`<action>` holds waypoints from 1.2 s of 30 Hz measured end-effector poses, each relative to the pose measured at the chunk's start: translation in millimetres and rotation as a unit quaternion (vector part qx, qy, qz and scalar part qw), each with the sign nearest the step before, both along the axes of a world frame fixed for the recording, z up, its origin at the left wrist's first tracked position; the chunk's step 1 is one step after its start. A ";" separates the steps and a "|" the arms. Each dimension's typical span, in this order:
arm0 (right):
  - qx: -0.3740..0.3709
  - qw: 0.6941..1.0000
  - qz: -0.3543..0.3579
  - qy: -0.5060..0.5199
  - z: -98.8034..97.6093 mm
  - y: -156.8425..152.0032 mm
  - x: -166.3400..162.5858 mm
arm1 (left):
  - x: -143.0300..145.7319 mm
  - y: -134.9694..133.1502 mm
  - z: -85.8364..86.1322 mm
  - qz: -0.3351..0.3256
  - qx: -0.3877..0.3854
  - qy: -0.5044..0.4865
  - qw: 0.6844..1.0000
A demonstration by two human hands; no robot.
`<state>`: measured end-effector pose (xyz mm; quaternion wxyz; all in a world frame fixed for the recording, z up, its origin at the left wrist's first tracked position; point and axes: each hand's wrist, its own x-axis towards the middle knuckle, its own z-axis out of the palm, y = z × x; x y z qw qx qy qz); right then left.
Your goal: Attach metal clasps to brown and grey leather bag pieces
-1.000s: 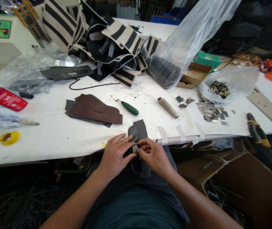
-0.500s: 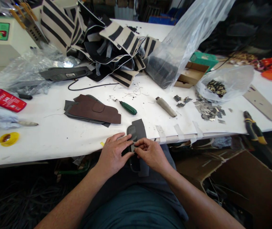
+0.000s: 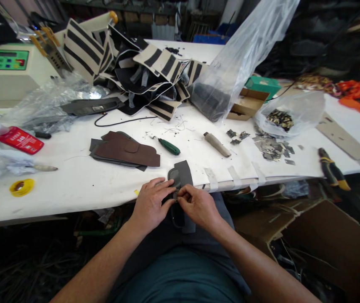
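Pinching a flat dark grey leather-like panel (image 3: 183, 171) that droops over the near edge of the white surface (image 3: 82, 181), the left hand (image 3: 151, 205) and right hand (image 3: 199, 207) meet, fingers closed on its middle. It seems light and floppy, and looks easiest to grip near its edges.

Bare forearms lead to a bare left grip (image 3: 151, 206) and right grip (image 3: 199, 207), above dark teal clothing (image 3: 180, 275).

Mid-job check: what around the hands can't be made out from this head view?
1. Whatever the right hand pinches: head view, too small, covered by its fingers and the left hand.
2. Grey piece, middle part: head view, under both hands.
3. Red packet lettering: head view, too small.
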<state>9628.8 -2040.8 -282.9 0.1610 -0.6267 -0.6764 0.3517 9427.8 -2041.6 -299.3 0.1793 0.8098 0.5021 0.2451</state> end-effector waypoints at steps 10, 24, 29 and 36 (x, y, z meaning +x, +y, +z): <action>-0.019 1.000 -0.017 0.014 -2.5 2.6 1.0 | 21.3 -51.5 -7.4 0.207 -0.011 -0.160 0.965; -0.013 1.000 0.010 -0.004 12.9 12.1 5.2 | 46.6 -46.0 -28.2 0.210 -0.410 -0.449 0.766; 0.002 1.000 0.011 -0.011 15.5 13.5 4.7 | 50.2 -42.7 -25.3 0.209 -0.418 -0.456 0.757; 0.031 0.998 0.036 0.030 27.1 34.5 34.6 | 58.6 -37.3 -23.1 0.246 -0.392 -0.476 0.748</action>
